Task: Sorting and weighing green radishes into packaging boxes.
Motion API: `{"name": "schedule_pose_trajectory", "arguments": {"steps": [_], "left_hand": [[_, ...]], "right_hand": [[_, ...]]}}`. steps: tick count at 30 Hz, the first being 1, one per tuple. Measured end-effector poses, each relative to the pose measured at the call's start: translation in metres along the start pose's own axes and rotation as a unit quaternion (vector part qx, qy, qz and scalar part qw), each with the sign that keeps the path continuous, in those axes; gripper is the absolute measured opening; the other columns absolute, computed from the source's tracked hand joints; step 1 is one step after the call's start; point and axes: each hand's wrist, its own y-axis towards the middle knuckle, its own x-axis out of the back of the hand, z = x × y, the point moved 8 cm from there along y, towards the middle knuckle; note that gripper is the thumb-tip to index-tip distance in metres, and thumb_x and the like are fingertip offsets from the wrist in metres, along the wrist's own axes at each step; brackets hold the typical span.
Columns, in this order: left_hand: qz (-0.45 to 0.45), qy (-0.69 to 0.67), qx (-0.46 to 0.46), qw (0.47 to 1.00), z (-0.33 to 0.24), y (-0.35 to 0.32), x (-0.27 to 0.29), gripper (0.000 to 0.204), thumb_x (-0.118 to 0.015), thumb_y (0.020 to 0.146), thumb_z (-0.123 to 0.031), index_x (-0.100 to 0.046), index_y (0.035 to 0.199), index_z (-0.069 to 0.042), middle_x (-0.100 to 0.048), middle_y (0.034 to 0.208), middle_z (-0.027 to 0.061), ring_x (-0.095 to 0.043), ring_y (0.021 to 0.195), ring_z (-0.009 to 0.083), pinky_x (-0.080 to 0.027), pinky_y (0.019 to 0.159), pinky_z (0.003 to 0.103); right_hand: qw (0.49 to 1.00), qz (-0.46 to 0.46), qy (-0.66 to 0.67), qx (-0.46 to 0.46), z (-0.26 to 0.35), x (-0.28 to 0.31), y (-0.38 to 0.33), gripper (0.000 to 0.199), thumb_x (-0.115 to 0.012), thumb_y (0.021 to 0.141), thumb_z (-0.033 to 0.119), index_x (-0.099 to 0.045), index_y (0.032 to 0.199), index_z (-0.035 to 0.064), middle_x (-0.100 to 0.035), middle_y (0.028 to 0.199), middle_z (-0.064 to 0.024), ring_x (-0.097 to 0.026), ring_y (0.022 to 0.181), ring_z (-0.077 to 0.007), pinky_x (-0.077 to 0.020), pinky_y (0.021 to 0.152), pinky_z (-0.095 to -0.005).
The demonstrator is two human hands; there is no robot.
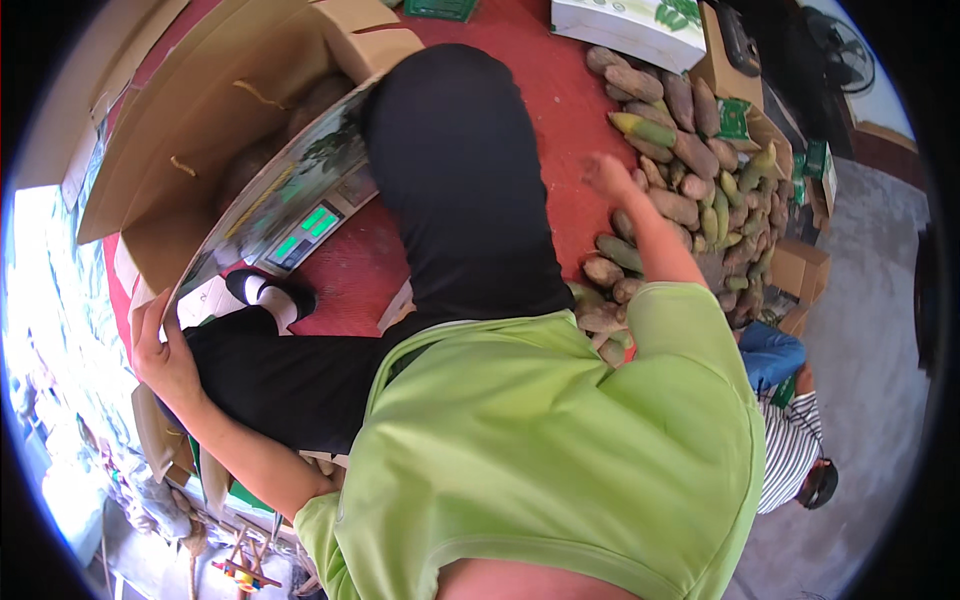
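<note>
Left hand: your left hand (165, 352) is closed on the lower corner of the carton's printed panel (262, 212), probably to steady it and keep the mouth spread.
Carton: the large open carton (265, 45) is at your left, its flaps folded outward, which leaves the brown roots (315, 100) inside within reach.
Scale display: a lit green display (308, 232) faces you just below the panel; whether the carton rests on that scale, you cannot tell from here.
Right hand: your right hand (608, 178) is out over the mat beside the pile, fingers loosely bent, with nothing visible in it.
Root pile: long root vegetables (672, 205), brownish and green, lie heaped at your right, likely set there for easy picking.
Red mat: a red mat (572, 115) spreads beneath the pile.
Room: beyond are grey concrete floor (860, 370), a fan (842, 55), a white carton (630, 30) and a co-worker in a striped top (790, 455).
</note>
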Motion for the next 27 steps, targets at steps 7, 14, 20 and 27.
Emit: {"name": "schedule_pose_trajectory", "arguments": {"steps": [7,14,20,27], "left_hand": [[-0.009,0.041,-0.01,0.999,0.013,-0.006,-0.002,0.015,-0.063,0.087,-0.004,-0.069,0.1,-0.004,-0.066,0.09,0.0078,-0.063,0.084,0.0223,-0.048,0.079,0.031],[-0.008,0.043,-0.027,0.999,0.019,-0.006,-0.007,0.015,-0.063,0.087,-0.004,-0.068,0.101,-0.003,-0.066,0.092,0.0094,-0.063,0.085,0.0228,-0.049,0.079,0.032],[-0.014,0.041,-0.024,0.999,0.012,-0.009,-0.003,0.015,-0.063,0.086,-0.002,-0.068,0.1,-0.001,-0.065,0.091,0.0099,-0.063,0.084,0.0227,-0.048,0.078,0.031],[-0.013,0.014,-0.012,1.0,0.002,-0.007,-0.002,0.016,-0.063,0.084,0.003,-0.067,0.098,0.0,-0.064,0.088,0.0103,-0.062,0.082,0.0223,-0.047,0.077,0.03]], "right_hand": [[0.974,0.088,-0.121,-0.172,-0.067,-0.152,-0.13,0.048,-0.073,0.072,0.03,-0.059,0.111,0.0062,-0.058,0.114,-0.0227,-0.057,0.106,-0.0404,-0.048,0.09,-0.0446],[0.993,0.104,-0.061,-0.007,-0.027,-0.234,-0.174,0.051,-0.067,0.08,0.029,-0.053,0.125,0.0099,-0.056,0.117,-0.0224,-0.055,0.108,-0.0413,-0.0466,0.093,-0.0447],[0.996,0.074,0.002,-0.044,-0.02,-0.232,-0.17,0.052,-0.068,0.079,0.027,-0.053,0.125,0.0094,-0.057,0.116,-0.021,-0.056,0.108,-0.0397,-0.0469,0.092,-0.0441],[0.994,0.06,0.066,-0.07,-0.017,-0.229,-0.167,0.053,-0.07,0.078,0.026,-0.052,0.124,0.0087,-0.058,0.115,-0.0193,-0.057,0.106,-0.0379,-0.0473,0.091,-0.0434]]}}
